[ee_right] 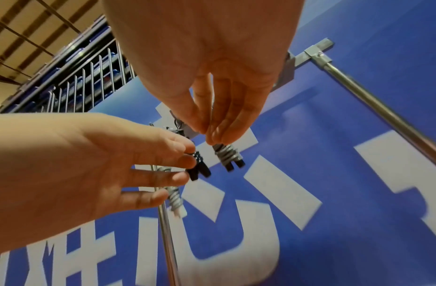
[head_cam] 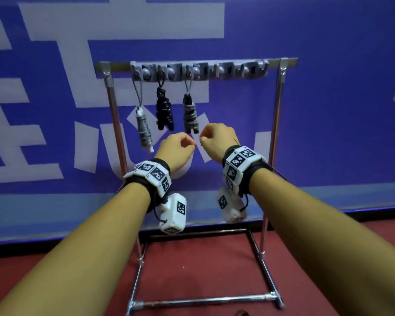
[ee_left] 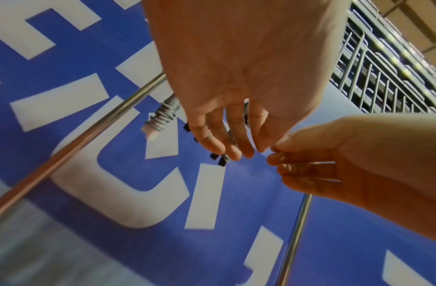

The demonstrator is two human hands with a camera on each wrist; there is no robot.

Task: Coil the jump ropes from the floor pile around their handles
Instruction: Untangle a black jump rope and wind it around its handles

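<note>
Ropes [head_cam: 164,109] apparently hanging upright, lengthwise.

Three coiled ropes [head_cam: 164,110] hang before both hands [head_cam: 177,149] (seemingly empty).

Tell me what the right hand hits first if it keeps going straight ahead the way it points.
Most likely the grey-wrapped rope bundle hanging on the rack: the right hand sits just below and in front of it, with its fingertips near the coils. Depth is unclear; beyond lies the blue banner.

White chars on blue banner [head_cam: 306,110], unreadable.
</note>
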